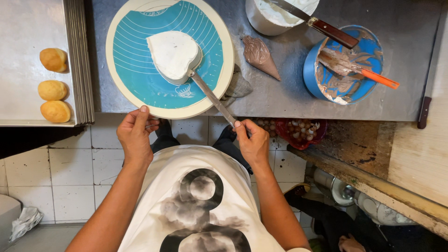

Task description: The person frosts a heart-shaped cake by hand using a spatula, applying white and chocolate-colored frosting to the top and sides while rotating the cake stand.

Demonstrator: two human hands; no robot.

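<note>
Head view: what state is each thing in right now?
Heart-shaped cake: white-iced, on the turntable.
Turntable: left hand on its rim.
Spatula: right hand holds it, blade against the cake's side.
Piping bag: filled, lying flat.
Blue bowl: smeared with brown cream.

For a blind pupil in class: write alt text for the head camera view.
A right hand presses a palette knife against a white heart-shaped cake on a turntable, whose rim the left hand grips. Three buns sit on a tray.
</note>
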